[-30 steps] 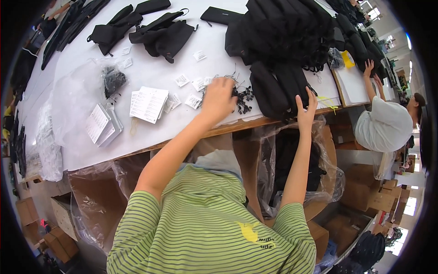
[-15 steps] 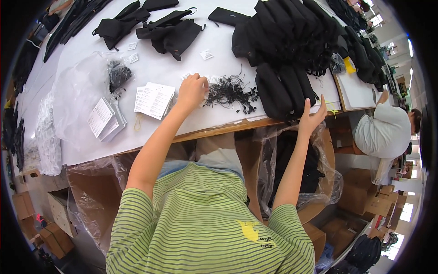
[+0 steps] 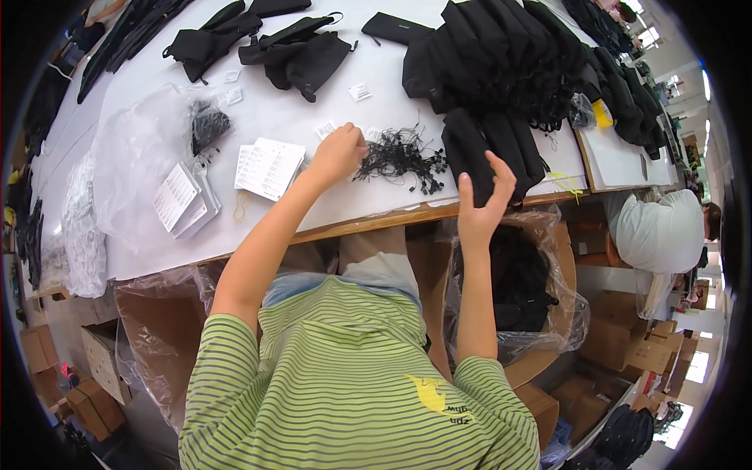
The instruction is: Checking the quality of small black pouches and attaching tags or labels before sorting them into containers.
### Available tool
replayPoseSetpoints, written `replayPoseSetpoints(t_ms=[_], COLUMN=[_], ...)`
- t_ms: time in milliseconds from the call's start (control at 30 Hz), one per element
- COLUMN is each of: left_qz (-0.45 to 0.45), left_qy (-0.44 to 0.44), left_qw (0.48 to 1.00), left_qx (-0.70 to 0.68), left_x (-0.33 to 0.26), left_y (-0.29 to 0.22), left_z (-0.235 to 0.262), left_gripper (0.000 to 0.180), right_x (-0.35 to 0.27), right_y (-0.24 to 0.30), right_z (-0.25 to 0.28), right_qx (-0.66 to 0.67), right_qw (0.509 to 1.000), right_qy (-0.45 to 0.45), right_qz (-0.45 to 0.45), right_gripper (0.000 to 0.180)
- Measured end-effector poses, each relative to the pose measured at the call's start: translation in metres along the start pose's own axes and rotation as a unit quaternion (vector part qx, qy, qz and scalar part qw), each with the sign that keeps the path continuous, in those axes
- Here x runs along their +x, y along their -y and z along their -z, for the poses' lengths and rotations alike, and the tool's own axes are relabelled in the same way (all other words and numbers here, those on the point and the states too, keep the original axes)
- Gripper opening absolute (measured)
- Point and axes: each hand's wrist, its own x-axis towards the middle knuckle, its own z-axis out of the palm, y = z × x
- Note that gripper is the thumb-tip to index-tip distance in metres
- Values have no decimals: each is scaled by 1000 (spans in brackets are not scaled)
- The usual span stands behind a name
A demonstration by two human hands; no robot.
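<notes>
My left hand [image 3: 338,157] is at the left edge of a tangled pile of thin black hang-tag strings [image 3: 405,160]. Its fingers are curled together there, and whatever they pinch is hidden. Just beyond its fingers lies a small white label [image 3: 325,130]. Left of that forearm are a stack of printed white cards [image 3: 270,167] and a second card stack [image 3: 186,200]. My right hand [image 3: 484,205] is open, thumb and fingers apart, in front of black fabric pouches [image 3: 501,145] near the table's front edge. Nothing shows between its fingers.
A large heap of black pouches [image 3: 489,55] covers the back right of the white table [image 3: 313,211]. Black bags [image 3: 294,59] and clear plastic [image 3: 133,172] lie left. Below the edge stands a plastic-lined box [image 3: 517,286] holding black items. A co-worker [image 3: 658,231] sits at right.
My right hand has moved left from the right end of the front pouches to their left part, staying open. My left hand has hardly moved beside the strings.
</notes>
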Motion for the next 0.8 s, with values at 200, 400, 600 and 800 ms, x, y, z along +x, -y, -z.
replayPoseSetpoints(t_ms=[200,400,600,800], left_qz=[78,79,93,133], left_qy=[-20,69,65,-9], left_qw=[978,947,956,946], left_qx=[-190,-302,-271,-295], left_x=[-6,-37,-59,-77], left_y=[-17,-46,-46,-13], left_z=[30,74,104,106], left_gripper=[14,16,20,25], right_x=[-14,-9,0,8], right_y=[11,69,70,75], right_z=[-27,-62,-79,-90], right_qx=[214,231,270,196], right_qw=[944,933,883,881], right_qy=[212,235,368,430], right_qz=[-134,-143,-105,-32], right_gripper=[15,26,17,12])
